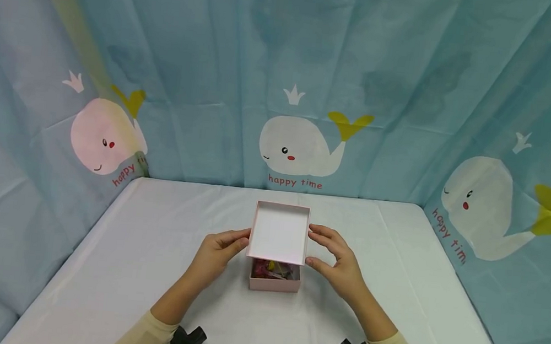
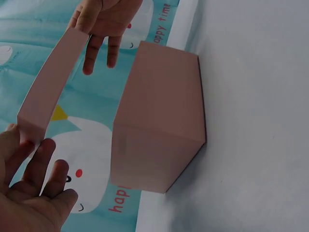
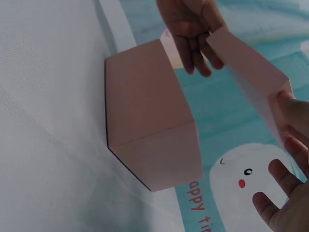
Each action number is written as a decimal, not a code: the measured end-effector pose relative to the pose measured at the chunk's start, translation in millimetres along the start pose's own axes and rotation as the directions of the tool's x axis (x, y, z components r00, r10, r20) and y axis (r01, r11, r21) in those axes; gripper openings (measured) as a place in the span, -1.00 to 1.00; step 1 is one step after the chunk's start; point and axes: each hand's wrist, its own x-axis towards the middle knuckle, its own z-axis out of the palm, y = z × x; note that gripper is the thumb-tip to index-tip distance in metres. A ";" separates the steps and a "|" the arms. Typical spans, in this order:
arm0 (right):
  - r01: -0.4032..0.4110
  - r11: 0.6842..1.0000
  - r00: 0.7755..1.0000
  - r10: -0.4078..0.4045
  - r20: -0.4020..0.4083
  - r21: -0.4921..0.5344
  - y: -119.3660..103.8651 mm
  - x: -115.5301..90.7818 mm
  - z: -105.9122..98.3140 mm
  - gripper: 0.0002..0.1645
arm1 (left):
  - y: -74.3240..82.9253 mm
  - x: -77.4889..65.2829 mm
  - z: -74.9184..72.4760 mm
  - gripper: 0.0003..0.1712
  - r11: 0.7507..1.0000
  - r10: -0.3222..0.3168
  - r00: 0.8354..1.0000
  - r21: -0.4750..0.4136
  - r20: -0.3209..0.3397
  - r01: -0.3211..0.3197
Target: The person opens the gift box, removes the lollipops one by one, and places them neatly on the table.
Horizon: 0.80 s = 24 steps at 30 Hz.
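Observation:
A pink box lid [image 1: 279, 232], its white inside turned toward the head camera, is held tilted above the back of an open pink box [image 1: 274, 286]. My left hand [image 1: 217, 252] grips the lid's left side between thumb and fingers. On the opposite side my right hand [image 1: 339, 261] holds the lid's right edge the same way, its lower fingers spread free in the right wrist view. Inside the box lie small, shiny wrapped pieces [image 1: 273, 270] in red, yellow and purple, partly hidden by the lid. Both wrist views show the box's [image 2: 157, 96] plain pink outer walls.
The box stands on a white cloth-covered table [image 1: 147, 259]. A blue curtain [image 1: 205, 76] printed with white whales [image 1: 300, 146] hangs behind and at both sides. Black wrist mounts [image 1: 189, 339] sit by each beige sleeve [image 1: 145, 336].

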 end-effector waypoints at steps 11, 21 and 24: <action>0.016 1.000 0.999 -0.016 0.037 0.001 1.3 1.4 -5.9 -0.23 | 5.5 2.5 -19.6 -0.40 0.997 0.075 0.971 -0.003 0.227 -0.076; -0.005 1.000 0.999 0.004 0.050 0.023 1.4 1.1 -4.9 -0.27 | 3.8 3.1 -23.1 -0.25 0.979 0.190 0.950 0.019 0.247 -0.201; -0.020 0.999 0.999 0.019 0.048 0.029 2.0 -0.2 -2.2 -0.25 | 4.3 2.5 -23.3 -0.26 0.980 0.180 0.956 0.041 0.234 -0.195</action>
